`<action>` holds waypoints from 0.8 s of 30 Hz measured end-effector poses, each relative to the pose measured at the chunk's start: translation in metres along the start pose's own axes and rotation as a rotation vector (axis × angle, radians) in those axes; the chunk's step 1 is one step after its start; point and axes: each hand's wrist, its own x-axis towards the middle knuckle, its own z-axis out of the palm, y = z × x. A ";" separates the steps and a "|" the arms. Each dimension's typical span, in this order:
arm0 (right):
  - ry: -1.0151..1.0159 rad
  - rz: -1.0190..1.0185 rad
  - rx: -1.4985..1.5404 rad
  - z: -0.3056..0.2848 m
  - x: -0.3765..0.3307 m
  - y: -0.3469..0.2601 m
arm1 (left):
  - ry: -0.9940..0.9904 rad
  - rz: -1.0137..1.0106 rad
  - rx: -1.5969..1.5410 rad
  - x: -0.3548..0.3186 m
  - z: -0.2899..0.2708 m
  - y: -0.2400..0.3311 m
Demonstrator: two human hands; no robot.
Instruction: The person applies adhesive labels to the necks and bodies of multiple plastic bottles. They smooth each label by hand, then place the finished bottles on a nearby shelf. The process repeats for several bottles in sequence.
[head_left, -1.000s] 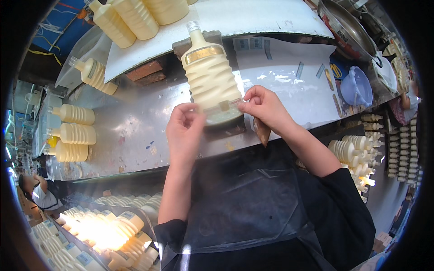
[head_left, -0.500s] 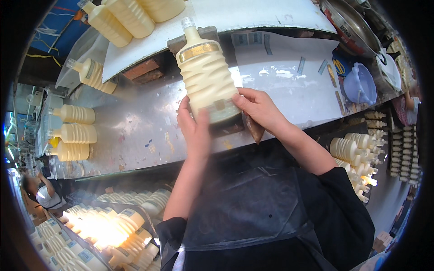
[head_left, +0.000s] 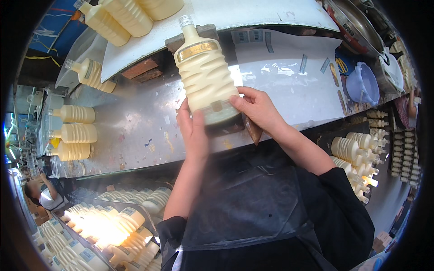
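A cream-coloured ribbed bottle [head_left: 205, 77] with a clear neck lies tilted, its neck end against a grey block [head_left: 209, 32]. It bears a gold label [head_left: 197, 50] near the shoulder and a small label patch [head_left: 217, 106] low on the body. My left hand [head_left: 193, 128] holds the lower left side, thumb on the front. My right hand [head_left: 258, 108] grips the lower right side, its thumb pressed beside the patch. Both hands are closed around the base end; the fingers behind are partly hidden. Below the right hand is a brown pointed piece [head_left: 252, 131].
White paper with label strips [head_left: 303, 64] covers the bench's right part, beside a lavender bucket [head_left: 361, 83]. Cream bottles [head_left: 72, 133] stand at the bench's left, more on the white shelf [head_left: 253, 13]. Crates of bottles [head_left: 104, 226] are lower left. A person [head_left: 47, 194] is far left.
My left thumb has moved slightly left and is less blurred. My right thumb has shifted a little left. The bottle stays in nearly the same place, held by both hands.
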 end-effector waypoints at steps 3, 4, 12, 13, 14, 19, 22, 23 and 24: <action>0.005 0.002 -0.022 0.000 0.000 -0.001 | -0.033 0.018 0.044 0.000 -0.002 -0.001; 0.004 0.004 -0.025 0.000 0.000 -0.001 | -0.041 0.022 0.055 0.000 -0.003 -0.002; -0.156 0.044 0.012 -0.009 -0.008 -0.028 | -0.006 -0.060 -0.321 0.000 -0.001 0.002; -0.158 0.021 -0.008 -0.010 -0.009 -0.027 | -0.001 -0.065 -0.311 -0.001 -0.001 0.003; -0.160 -0.002 -0.028 -0.010 -0.009 -0.024 | 0.005 -0.070 -0.301 -0.001 0.000 0.005; -0.165 -0.004 -0.073 -0.010 -0.006 -0.006 | -0.044 -0.022 -0.380 -0.003 0.000 0.001; -0.104 -0.028 -0.071 -0.006 -0.006 -0.004 | 0.007 -0.065 -0.249 -0.003 0.004 0.008; -0.101 -0.022 -0.084 -0.006 -0.007 -0.006 | 0.012 -0.047 -0.194 -0.002 0.004 0.010; -0.097 -0.017 -0.097 -0.005 -0.007 -0.007 | 0.017 -0.028 -0.139 -0.001 0.004 0.010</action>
